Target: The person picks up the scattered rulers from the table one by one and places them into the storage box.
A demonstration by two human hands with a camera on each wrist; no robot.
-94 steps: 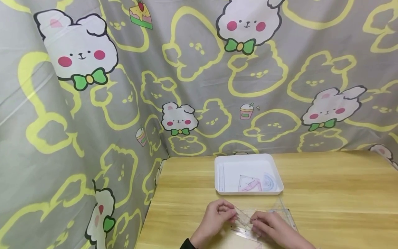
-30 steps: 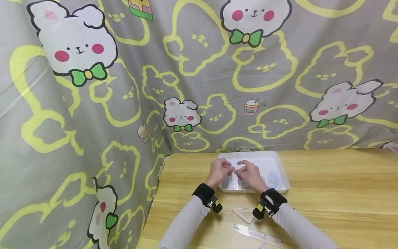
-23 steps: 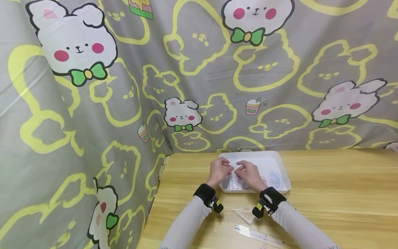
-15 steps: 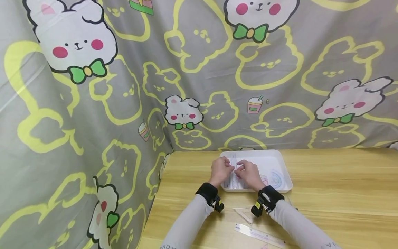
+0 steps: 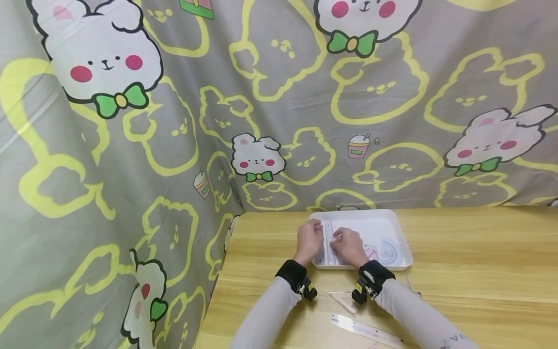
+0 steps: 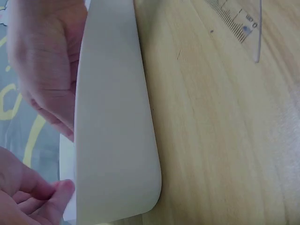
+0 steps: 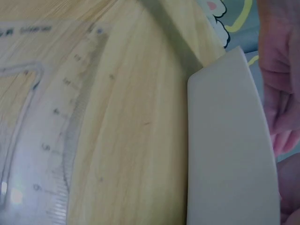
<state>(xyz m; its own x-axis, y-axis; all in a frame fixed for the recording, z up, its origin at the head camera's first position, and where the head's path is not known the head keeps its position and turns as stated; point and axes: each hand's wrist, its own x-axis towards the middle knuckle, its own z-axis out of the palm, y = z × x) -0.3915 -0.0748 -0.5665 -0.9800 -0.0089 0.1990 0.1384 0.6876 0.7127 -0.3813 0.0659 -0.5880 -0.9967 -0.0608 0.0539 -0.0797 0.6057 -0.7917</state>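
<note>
The head camera is showing both hands over the left side of the white tray (image 5: 403,252) at the table's back edge; the wrist cameras are catching only its outer wall. The left hand (image 5: 308,240) and right hand (image 5: 348,246) are each pinching the clear ruler (image 5: 328,242) with curled fingers

You get even, soft daylight in the head view, bright with no hard shadows; the arms cast only faint ones on the counter (image 5: 457,252). The curtain (image 5: 279,97) bows toward the frame edges from wide-lens distortion. The white tray (image 5: 403,254) is nearly blown out, so the clear rulers inside read faintly. Both wrist views are very close and soft: your left hand (image 6: 44,61) blurs, and the set square (image 7: 51,140) smears.
</note>
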